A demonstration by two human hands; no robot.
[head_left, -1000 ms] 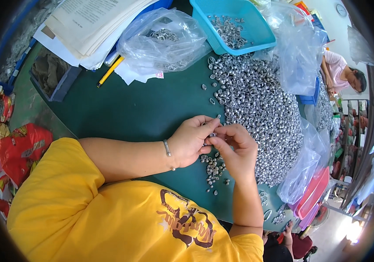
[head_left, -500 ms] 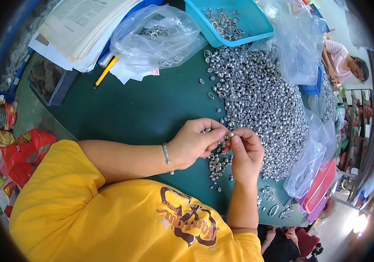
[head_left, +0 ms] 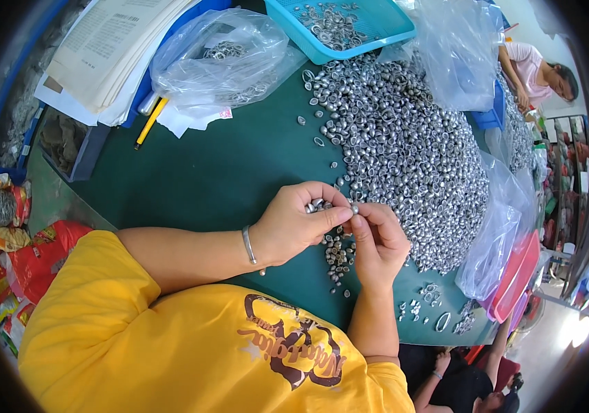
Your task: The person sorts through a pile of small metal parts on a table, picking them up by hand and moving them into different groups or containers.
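My left hand point(head_left: 299, 224) and my right hand point(head_left: 379, 241) meet fingertip to fingertip over a green table point(head_left: 218, 172). Between the fingertips sits a small silver metal piece point(head_left: 354, 207). The left hand also cups several more small silver pieces point(head_left: 315, 204) against its fingers. A silver bangle point(head_left: 248, 245) circles my left wrist. A large heap of the same silver pieces point(head_left: 411, 144) lies just beyond and right of the hands. A small scatter of pieces point(head_left: 339, 258) lies under the hands.
A turquoise basket point(head_left: 377, 24) with pieces stands at the back. Clear plastic bags point(head_left: 222, 58) lie beside it, with a paper stack point(head_left: 112, 48) and a yellow pencil point(head_left: 150, 122) at the back left. Pink trays point(head_left: 514, 275) are right. Another person point(head_left: 539, 72) sits far right.
My two hands have stayed together over the table's near edge, working the small piece between the fingertips. The view has tilted slightly, so the heap and basket sit higher.
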